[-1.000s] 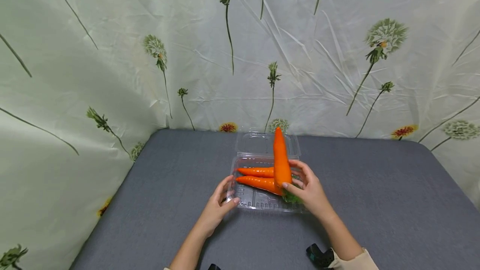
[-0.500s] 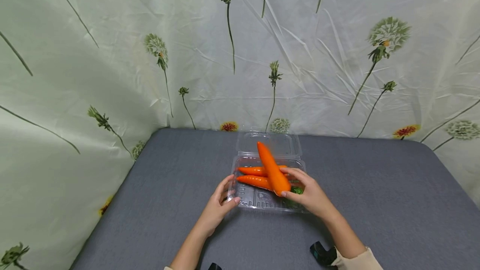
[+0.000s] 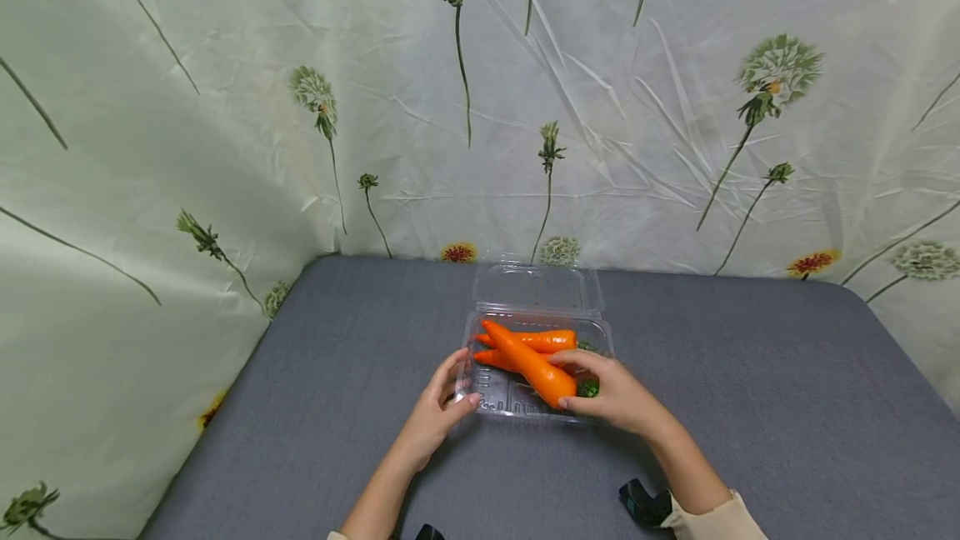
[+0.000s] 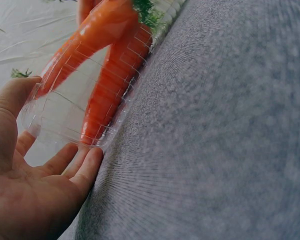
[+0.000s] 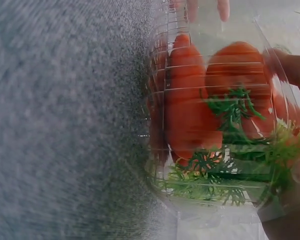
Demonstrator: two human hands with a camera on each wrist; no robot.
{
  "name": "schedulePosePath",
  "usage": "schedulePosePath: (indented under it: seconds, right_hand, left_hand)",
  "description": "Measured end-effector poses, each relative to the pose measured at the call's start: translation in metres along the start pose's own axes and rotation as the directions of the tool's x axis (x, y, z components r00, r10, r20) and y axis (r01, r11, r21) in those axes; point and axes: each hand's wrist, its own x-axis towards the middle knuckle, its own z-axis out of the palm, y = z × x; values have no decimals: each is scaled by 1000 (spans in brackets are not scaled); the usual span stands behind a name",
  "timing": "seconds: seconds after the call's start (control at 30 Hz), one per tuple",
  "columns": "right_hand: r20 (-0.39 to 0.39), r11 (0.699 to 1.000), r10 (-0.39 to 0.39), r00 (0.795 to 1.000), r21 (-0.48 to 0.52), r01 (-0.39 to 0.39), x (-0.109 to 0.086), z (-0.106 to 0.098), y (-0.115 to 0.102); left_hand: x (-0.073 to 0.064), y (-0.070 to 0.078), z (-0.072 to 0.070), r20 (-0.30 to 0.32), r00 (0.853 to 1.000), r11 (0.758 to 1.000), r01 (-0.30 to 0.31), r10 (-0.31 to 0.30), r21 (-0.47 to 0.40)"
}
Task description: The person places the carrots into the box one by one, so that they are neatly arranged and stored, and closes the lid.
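A clear plastic clamshell box [image 3: 495, 398] lies on the table with its lid [image 3: 536, 288] folded back. Two carrots rest side by side in it: a rear carrot [image 3: 553, 341] and a front carrot [image 3: 491, 359], tips to the left, green leaf tops [image 5: 230, 165] to the right. My right hand [image 3: 611, 390] pinches a third carrot [image 3: 525, 361] near its thick end, slanted across the other two, its tip at the back left. My left hand [image 3: 435, 407] holds the box's left end, thumb at the rim and fingertips against the wall [image 4: 65, 120].
Grey cloth covers the table [image 3: 750, 390] around the box. Behind and to the left hangs a pale curtain [image 3: 637, 107] printed with dandelions. A black wrist device [image 3: 643, 502] sits by the right sleeve.
The third carrot has swung from nearly upright, its tip tilting left and down, to lie across the other two. My right hand has lowered with it; the left hand stays put.
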Motion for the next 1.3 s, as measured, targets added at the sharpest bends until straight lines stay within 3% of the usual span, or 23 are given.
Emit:
schedulePosePath:
  seconds: [0.33,0.63,0.83,1.03,1.3]
  right_hand:
    - [111,997,38,993,-68,-30,2,-2,-3]
    - [203,989,90,975,-130,-64,5,-4,-8]
    - [245,985,65,967,-171,-23,7,-5,-11]
    - [277,975,72,958,-223,-9,10,-6,-13]
    - [263,974,82,961,-226,-21,9,-3,-14]
  left_hand:
    - [-1,2,1,-4,1000,1000,0,0,19]
    - [-1,3,1,-8,1000,1000,6,-6,22]
    - [2,-7,-1,-3,1000,1000,3,-3,5]
    - [7,-21,-4,-6,1000,1000,2,-2,-1]
    - [7,-23,-4,-7,1000,1000,-21,21,9]
